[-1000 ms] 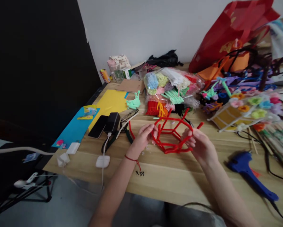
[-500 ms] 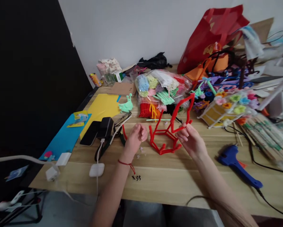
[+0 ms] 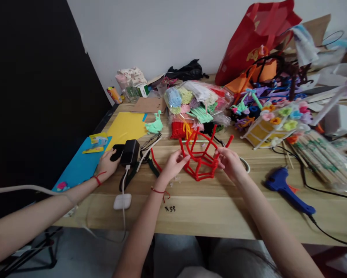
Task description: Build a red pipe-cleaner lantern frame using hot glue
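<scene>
A red pipe-cleaner frame (image 3: 206, 177), many-sided with upright posts, stands on the table. Within its posts a curved red pipe-cleaner ring (image 3: 204, 136) sits tilted. My left hand (image 3: 174, 165) pinches the ring's left edge between thumb and fingers, close to a left post. On the other side, my right hand (image 3: 230, 160) has its thumb and fingertips closed on red pipe cleaner at the right edge; the exact grip spot is partly hidden by the fingers.
Another person's hand (image 3: 107, 164) rests on a black phone (image 3: 117, 151) at left. A blue glue gun (image 3: 289, 191) lies at right with its cord. Behind are bagged pipe cleaners (image 3: 195, 102), a green pipe-cleaner figure (image 3: 154, 124) and a flower-trimmed basket (image 3: 266, 135).
The red ring has come down from its raised place at the right to among the frame's posts. My left hand has moved right and closed on it. Another person's arm has entered at left.
</scene>
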A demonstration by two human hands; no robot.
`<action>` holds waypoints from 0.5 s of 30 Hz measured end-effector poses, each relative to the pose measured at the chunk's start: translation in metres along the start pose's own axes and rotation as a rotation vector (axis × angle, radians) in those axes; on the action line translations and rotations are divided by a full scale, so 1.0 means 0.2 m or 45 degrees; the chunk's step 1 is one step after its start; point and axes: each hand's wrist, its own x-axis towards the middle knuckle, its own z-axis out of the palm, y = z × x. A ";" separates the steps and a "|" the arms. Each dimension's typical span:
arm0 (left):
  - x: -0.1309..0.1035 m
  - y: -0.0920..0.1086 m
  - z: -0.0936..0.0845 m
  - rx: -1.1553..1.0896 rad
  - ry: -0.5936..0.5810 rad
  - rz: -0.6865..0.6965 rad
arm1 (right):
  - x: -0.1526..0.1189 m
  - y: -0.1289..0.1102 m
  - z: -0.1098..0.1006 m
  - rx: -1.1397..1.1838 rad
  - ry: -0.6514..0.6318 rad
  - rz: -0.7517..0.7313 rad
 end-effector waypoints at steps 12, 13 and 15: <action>0.03 -0.03 -0.02 0.090 0.185 0.053 | 0.01 0.05 0.01 -0.275 0.063 -0.095; 0.02 -0.04 -0.01 0.112 0.208 0.044 | 0.01 0.05 0.02 -0.286 0.053 -0.101; 0.02 -0.05 -0.01 0.139 0.235 0.015 | 0.00 0.05 0.03 -0.304 0.026 -0.109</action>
